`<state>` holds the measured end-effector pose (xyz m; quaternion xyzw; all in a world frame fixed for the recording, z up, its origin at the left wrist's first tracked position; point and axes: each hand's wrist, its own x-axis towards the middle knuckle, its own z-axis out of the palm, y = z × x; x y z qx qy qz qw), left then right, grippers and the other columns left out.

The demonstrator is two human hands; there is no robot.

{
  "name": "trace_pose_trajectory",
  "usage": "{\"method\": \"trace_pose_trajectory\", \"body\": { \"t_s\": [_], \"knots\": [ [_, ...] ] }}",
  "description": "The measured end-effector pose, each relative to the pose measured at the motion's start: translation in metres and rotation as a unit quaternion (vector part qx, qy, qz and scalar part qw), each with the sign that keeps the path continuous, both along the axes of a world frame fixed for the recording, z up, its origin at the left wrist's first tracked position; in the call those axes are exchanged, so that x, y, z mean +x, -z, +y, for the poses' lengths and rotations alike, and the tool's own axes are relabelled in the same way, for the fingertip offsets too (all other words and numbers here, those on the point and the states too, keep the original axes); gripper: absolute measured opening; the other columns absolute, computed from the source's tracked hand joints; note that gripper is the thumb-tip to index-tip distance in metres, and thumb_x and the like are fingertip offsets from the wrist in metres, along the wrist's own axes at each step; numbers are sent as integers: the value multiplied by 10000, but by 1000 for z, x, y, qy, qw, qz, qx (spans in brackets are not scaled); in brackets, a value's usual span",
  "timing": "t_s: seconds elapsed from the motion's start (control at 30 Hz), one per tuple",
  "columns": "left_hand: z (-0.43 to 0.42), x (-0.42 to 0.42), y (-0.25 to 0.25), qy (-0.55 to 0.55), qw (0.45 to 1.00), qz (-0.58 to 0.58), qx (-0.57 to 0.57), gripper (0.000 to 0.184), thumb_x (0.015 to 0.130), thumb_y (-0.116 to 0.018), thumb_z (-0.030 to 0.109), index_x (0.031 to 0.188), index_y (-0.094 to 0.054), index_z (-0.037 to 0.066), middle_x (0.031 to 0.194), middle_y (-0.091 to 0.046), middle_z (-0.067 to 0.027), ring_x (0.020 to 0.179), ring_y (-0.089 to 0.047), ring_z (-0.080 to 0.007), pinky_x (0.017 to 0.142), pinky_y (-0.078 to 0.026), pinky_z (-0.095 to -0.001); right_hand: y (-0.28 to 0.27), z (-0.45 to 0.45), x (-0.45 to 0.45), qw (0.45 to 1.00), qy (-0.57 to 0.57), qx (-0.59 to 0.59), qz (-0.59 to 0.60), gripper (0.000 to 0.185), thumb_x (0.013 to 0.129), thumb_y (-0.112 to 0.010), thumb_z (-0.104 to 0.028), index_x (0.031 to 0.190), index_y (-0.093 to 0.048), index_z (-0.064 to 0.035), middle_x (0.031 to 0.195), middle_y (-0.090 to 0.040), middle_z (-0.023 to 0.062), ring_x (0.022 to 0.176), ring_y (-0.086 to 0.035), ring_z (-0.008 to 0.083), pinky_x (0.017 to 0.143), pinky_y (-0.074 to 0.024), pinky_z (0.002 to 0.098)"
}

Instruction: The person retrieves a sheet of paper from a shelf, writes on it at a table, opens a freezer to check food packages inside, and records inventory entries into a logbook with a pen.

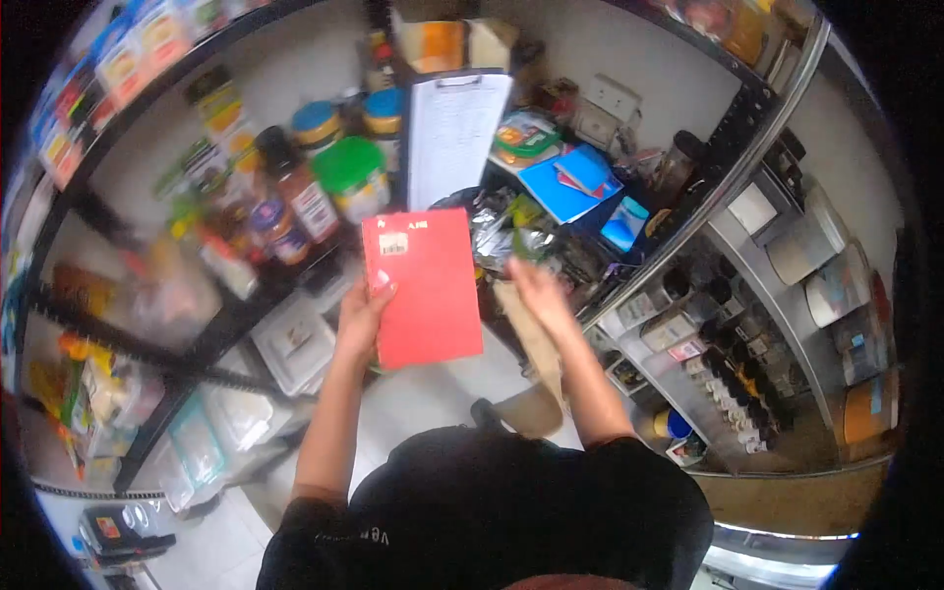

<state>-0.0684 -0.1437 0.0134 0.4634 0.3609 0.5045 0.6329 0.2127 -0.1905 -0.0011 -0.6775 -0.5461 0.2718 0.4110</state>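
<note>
Red book (428,300) in left hand's (364,313) grip, cover shut, not set down, just below clipboard (454,138). Right hand (541,298) blurred near tan sheet (532,339), perhaps cardboard; can't tell if grip open or closed.

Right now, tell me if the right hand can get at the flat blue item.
Probably yes: the flat blue item lies ahead of the right hand, its near side uncovered, beyond crinkled plastic; blur hides whether the grip is free.
</note>
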Motion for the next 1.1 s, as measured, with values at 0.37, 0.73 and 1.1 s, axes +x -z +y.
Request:
{"method": "trace_pose_trajectory", "body": {
  "t_s": [0.37,0.73,1.1],
  "knots": [
    [145,199,0,230,962,64,-136,380,901,-590,176,1217,-545,-29,1125,-644,-151,958,-655,-229,840,-535,-356,-32,173,207,928,127,-150,-318,1165,642,-674,-730,1377,-337,108,1087,-646,268,1033,-640,358,859,-509,430],
    [105,214,71,83,906,-382,-164,421,901,-519,136,1284,-483,-35,1339,-526,-166,1240,-492,-300,1101,-328,-441,-1,203,212,883,177,-161,-405,1126,648,-570,-815,1342,-449,63,1114,-636,267,1053,-623,389,910,-465,441],
    [124,184,57,128,903,-335,-235,375,893,-539,102,1233,-512,-55,1293,-558,-175,1208,-528,-285,1096,-352,-411,-4,199,213,904,133,-134,-383,831,707,-726,-507,1382,-456,-104,1123,-630,256,1046,-621,401,904,-499,463]
  ]
}}
